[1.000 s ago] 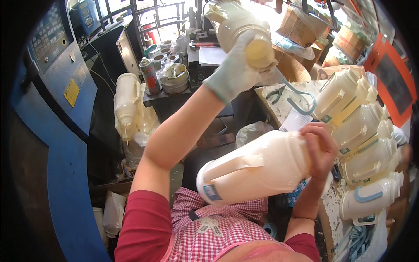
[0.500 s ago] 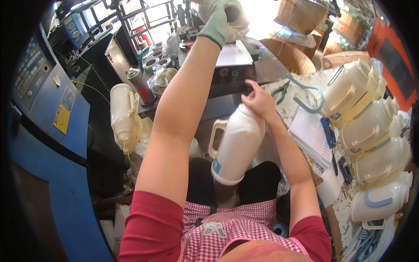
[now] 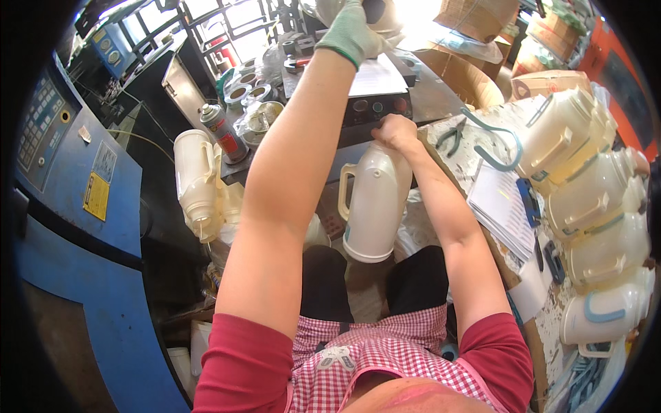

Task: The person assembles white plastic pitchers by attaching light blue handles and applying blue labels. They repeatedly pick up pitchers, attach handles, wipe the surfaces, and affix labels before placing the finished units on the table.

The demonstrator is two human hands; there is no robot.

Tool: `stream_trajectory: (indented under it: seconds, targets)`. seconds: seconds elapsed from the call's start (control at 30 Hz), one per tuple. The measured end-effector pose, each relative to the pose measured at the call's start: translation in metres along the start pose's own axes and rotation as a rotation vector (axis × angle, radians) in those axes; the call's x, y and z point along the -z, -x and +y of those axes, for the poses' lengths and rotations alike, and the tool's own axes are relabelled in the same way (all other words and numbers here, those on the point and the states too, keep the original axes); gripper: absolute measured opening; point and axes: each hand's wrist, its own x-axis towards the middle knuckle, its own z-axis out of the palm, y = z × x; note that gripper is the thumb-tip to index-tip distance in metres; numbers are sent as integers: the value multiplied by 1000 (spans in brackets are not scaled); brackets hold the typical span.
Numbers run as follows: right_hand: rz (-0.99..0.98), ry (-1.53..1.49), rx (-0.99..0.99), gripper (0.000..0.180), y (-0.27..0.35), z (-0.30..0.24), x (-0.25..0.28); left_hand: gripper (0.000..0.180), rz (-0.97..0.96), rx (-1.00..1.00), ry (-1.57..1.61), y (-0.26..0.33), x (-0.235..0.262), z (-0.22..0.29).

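Note:
My left hand [image 3: 352, 36], in a white and green glove, reaches far forward with its fingers round a pale plastic jug [image 3: 389, 15]. The upper edge of the picture cuts that jug off, and a dark round opening shows in it. Bare and closed, my right hand [image 3: 396, 131] is over the neck of another white plastic jug [image 3: 375, 206]. This jug hangs nearly upright above my knees, its handle to the left; the fingers hide its top. Just beyond the right hand are the round buttons [image 3: 377, 107] of a dark machine box.
Several cream jugs [image 3: 585, 199] line the worn table at right, beside pale blue curved strips [image 3: 506, 162], pliers [image 3: 451, 138] and papers [image 3: 502, 206]. More jugs [image 3: 196, 179] hang at left near a spray can [image 3: 224, 134]. A blue machine [image 3: 76, 275] stands far left.
My right hand's fingers have curled from extended to closed. Its jug has risen slightly, moved forward and become more upright. My left hand stays at the far jug.

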Motion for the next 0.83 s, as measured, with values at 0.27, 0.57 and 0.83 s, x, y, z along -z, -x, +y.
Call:
stream_trajectory:
  seconds: [0.27, 0.57, 0.83]
  targets:
    - [271, -299, 123, 47, 237, 10, 46, 49, -118, -271, -891, 153, 42, -109]
    - [288, -1178, -44, 32, 157, 163, 107, 58, -11, -126, -2205, 252, -13, -192]
    - [73, -718, -384, 69, -46, 257, 68, 18, -11, -319, -1751, 285, 22, -114]
